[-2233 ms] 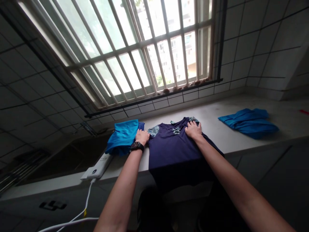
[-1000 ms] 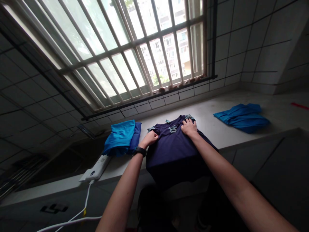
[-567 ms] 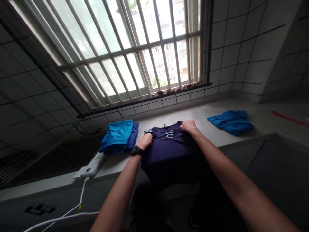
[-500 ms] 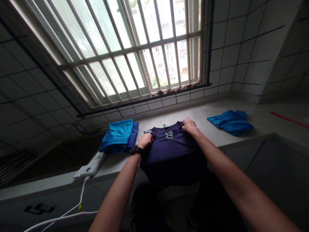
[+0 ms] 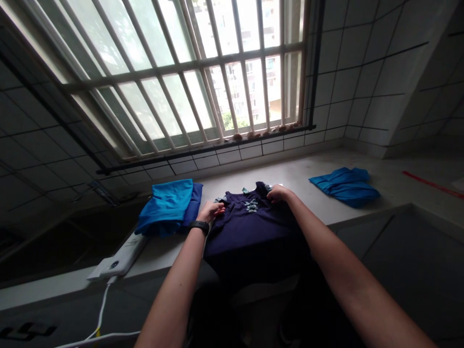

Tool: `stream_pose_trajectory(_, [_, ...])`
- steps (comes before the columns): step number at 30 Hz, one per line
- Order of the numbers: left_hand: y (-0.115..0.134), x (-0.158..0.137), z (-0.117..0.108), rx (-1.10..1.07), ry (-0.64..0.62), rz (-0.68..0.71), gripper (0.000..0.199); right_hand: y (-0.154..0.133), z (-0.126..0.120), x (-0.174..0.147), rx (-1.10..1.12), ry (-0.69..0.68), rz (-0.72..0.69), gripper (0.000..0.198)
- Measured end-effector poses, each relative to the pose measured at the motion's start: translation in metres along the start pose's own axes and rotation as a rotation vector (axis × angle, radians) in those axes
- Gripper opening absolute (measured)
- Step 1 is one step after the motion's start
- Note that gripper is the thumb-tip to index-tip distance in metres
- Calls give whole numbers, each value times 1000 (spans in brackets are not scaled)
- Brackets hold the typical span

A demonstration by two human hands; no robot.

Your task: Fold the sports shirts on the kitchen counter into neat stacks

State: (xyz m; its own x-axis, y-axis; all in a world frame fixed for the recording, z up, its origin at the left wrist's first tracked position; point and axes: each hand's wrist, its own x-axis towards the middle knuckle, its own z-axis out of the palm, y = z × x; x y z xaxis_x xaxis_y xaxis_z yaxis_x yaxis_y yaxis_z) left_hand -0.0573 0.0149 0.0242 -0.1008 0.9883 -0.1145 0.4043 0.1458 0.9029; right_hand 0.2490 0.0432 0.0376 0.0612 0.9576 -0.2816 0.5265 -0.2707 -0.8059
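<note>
A dark navy shirt (image 5: 250, 237) with small patterned bows at its neckline lies spread over the counter, its lower part hanging down past the front edge. My left hand (image 5: 213, 210), with a black band on the wrist, has its fingers bent together at the shirt's left shoulder. At the opposite shoulder, my right hand (image 5: 278, 193) pinches the cloth, fingers closed. The hem is lost in deep shadow.
Left of the shirt sits folded bright blue and dark blue cloth (image 5: 170, 205), beside a white power strip (image 5: 123, 256) and a dark sink (image 5: 72, 237). Another blue cloth (image 5: 346, 186) and a red strip (image 5: 431, 183) lie on the counter (image 5: 297, 169) to the right.
My right hand has shifted slightly left and down, and a patterned trim now shows at that shoulder. My left hand's fist has loosened, with its fingertips showing. The view has turned a little.
</note>
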Motion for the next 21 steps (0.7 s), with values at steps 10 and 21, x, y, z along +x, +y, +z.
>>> stream_pose_trajectory(10, [44, 5, -22, -166, 253, 434, 21, -35, -8, -11, 219, 336, -430, 20])
stream_pose_trajectory(21, [14, -63, -31, 80, 54, 403, 37, 25, 3, -51, -9, 240, -625, 15])
